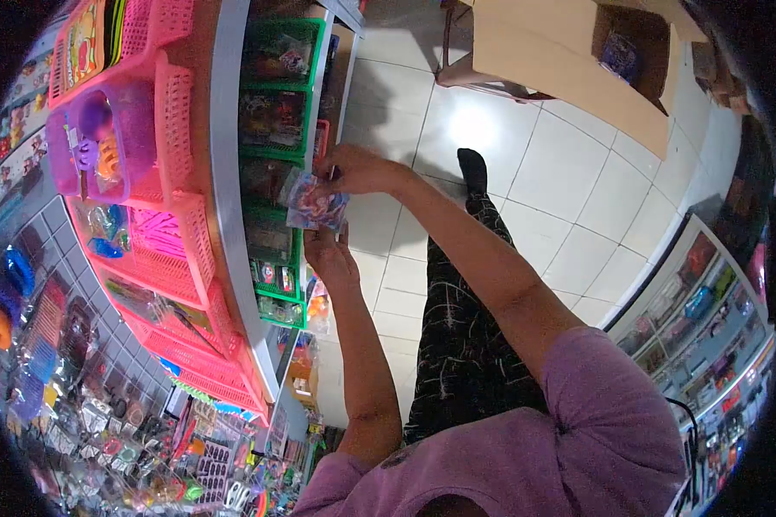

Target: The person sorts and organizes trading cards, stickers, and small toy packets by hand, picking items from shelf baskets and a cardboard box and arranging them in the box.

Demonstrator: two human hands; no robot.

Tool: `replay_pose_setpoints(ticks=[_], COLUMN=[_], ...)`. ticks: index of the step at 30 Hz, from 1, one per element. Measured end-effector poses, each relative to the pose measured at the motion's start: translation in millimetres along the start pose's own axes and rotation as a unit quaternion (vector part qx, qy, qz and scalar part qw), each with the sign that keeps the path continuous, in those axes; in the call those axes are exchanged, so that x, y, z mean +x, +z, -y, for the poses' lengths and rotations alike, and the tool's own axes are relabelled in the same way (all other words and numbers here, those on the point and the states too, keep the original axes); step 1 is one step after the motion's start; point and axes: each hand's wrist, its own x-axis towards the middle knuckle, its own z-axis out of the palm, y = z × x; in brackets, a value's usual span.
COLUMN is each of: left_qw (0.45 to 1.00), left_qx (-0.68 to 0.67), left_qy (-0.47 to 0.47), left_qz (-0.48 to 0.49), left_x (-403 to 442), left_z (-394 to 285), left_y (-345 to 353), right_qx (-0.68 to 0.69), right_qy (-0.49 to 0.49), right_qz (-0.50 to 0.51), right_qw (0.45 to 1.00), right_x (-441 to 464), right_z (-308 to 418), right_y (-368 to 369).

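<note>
A clear plastic packet (pixel 317 205) with colourful swirled contents is held up beside the green baskets. My right hand (pixel 358 170) is closed on its upper right edge, the fingers pinched together. At the packet's lower edge is my left hand (pixel 332 257), its fingers closed on it and partly hidden behind it. Just left of the packet, a row of green baskets (pixel 300 258) holds small wrapped items on a shelf.
Pink baskets (pixel 190 246) line the upper shelf at left, one with a purple basket (pixel 123 164) in it. Packaged goods hang at lower left. A cardboard box (pixel 535 43) stands at top right above the tiled floor (pixel 543 164). A glass display case (pixel 698 302) is at right.
</note>
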Motion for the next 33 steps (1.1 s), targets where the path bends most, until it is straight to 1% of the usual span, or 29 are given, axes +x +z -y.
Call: replay_pose_setpoints(ticks=[2, 5, 8, 9, 11, 14, 16, 18, 20, 21, 22, 24, 26, 28, 30, 32, 33], left_qw=[1.000, 0.987, 0.994, 0.995, 0.996, 0.996, 0.995, 0.994, 0.995, 0.995, 0.994, 0.995, 0.994, 0.993, 0.991, 0.987, 0.985], left_qx=[0.003, -0.151, -0.096, -0.080, -0.079, -0.078, -0.080, -0.084, -0.081, -0.074, -0.087, -0.056, -0.048, -0.020, 0.023, 0.032, 0.048], left_qy=[0.012, -0.047, -0.048, -0.049, -0.046, -0.047, -0.054, -0.066, -0.058, -0.053, -0.045, -0.074, -0.078, -0.085, -0.091, -0.098, -0.103], left_qz=[0.023, -0.033, 0.018, 0.036, 0.012, 0.005, 0.012, 0.021, 0.032, 0.038, 0.046, 0.027, 0.064, 0.086, 0.095, 0.122, 0.129], left_x=[-3, 0, -5, -7, -11, -16, -19, -22, -26, -30, -32, -38, -45, -56, -70, -84, -91], left_z=[-1, -10, -16, -16, -17, -17, -17, -18, -18, -20, -19, -27, -30, -33, -38, -42, -43], left_y=[5, 15, -1, -2, 1, 1, 2, 4, 9, 10, 10, 23, 27, 33, 45, 55, 60], right_qx=[0.020, -0.020, -0.051, -0.018, 0.050, 0.041, -0.073, -0.077, 0.036, 0.078, 0.118, 0.121, 0.149, 0.064, -0.083, -0.188, -0.160], right_qy=[0.052, 0.037, 0.106, 0.128, 0.171, 0.170, 0.068, 0.045, 0.097, 0.100, 0.100, 0.132, 0.225, 0.298, 0.260, 0.252, 0.275], right_qz=[0.087, 0.065, -0.069, -0.091, -0.138, -0.260, -0.296, -0.317, -0.326, -0.329, -0.332, -0.273, -0.217, -0.156, -0.146, -0.196, -0.199], right_qw=[0.995, 0.997, 0.991, 0.987, 0.974, 0.950, 0.950, 0.944, 0.940, 0.936, 0.930, 0.945, 0.938, 0.939, 0.951, 0.929, 0.927], right_x=[3, 6, 25, 31, 45, 84, 81, 72, 55, 48, 39, -24, -80, -143, -206, -259, -279], right_z=[6, 7, -9, -2, 19, -10, -3, 5, 17, 2, -15, -1, -15, -22, -38, -33, -21], right_y=[0, 4, 20, 17, 8, 38, 35, 31, 23, 30, 31, 6, -11, -36, -56, -73, -85])
